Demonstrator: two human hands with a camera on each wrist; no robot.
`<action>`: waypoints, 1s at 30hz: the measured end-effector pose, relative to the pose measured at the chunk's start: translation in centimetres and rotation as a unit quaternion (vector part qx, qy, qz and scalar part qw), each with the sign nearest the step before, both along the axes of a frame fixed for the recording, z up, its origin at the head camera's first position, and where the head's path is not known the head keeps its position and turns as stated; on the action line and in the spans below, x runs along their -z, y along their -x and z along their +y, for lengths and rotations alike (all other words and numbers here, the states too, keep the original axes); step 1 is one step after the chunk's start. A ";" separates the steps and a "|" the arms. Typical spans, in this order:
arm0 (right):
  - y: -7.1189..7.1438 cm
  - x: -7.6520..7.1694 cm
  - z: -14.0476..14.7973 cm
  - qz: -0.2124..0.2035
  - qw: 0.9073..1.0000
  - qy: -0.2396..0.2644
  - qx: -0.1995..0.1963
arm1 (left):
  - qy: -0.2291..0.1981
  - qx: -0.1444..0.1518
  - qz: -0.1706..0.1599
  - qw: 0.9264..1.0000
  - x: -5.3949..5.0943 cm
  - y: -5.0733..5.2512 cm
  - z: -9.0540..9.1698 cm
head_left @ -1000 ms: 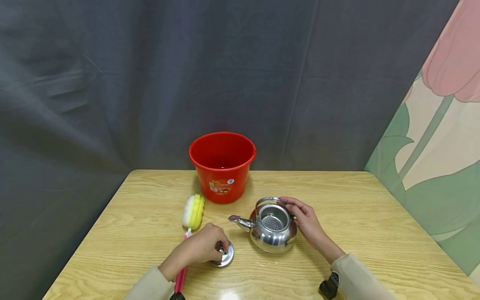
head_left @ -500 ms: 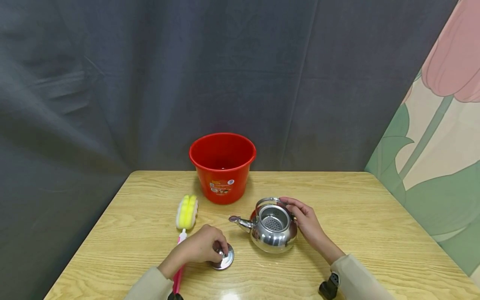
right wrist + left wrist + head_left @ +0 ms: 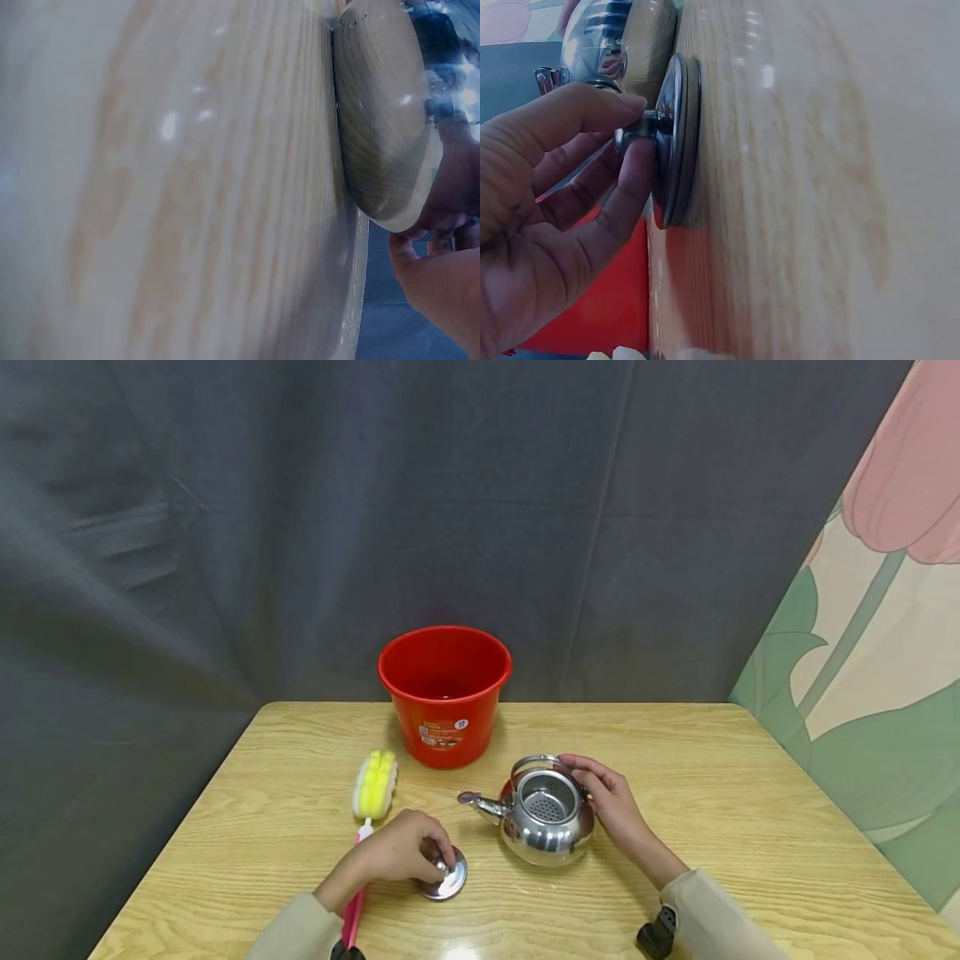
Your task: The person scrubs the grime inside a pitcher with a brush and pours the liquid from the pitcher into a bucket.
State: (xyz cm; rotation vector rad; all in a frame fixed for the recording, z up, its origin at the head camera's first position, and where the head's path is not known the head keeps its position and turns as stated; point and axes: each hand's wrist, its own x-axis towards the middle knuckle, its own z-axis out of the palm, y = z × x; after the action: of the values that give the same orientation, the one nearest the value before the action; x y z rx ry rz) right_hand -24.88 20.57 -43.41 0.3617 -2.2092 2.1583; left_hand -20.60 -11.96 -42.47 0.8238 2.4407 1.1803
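Two bare hands are recorded in the head view. The left hand (image 3: pixel 405 850) is at a metal lid (image 3: pixel 454 880), nearer the left edge of the table (image 3: pixel 705 785) than the right. An uncovered metal kettle (image 3: pixel 546 842) stands upright, roughly midway between those edges, spout pointing left. The right hand (image 3: pixel 611 797) rests fairly straight fingers against its right side; no closed grip is evident. A red bucket (image 3: pixel 453 731) stands near the far edge; a sponge brush (image 3: pixel 375 785) lies toward the left edge.

Left wrist view: thumb and finger are clamped on the lid's knob. Whether the lid touches the table cannot be determined. Judged light, stiff and smooth-rimmed; the knob is the proper hold.

Right wrist view: fingertips show beside the kettle's polished body. Assessed as rigid, heavier than the lid and slippery on its curve; lifting is best by the arched handle.
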 end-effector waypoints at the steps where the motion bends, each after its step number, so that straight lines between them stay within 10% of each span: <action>1: 0.0 0.0 0.0 0.001 1.000 0.000 0.002 | 0.001 -0.001 0.002 1.000 -0.1 0.0 0.0; 16: 0.0 0.1 -0.2 0.004 1.000 0.007 0.004 | 0.002 0.002 0.043 0.999 -2.8 -0.1 -0.2; 30: 0.1 0.2 -0.4 0.022 1.000 0.015 0.008 | -0.123 -0.011 0.010 0.992 -5.1 -0.1 2.5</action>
State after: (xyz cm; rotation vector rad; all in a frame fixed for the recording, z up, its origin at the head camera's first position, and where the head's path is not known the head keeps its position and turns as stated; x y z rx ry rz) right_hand -25.02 20.21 -43.63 0.3850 -2.1467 2.1523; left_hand -20.53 -9.43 -37.42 0.8798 2.3552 1.5098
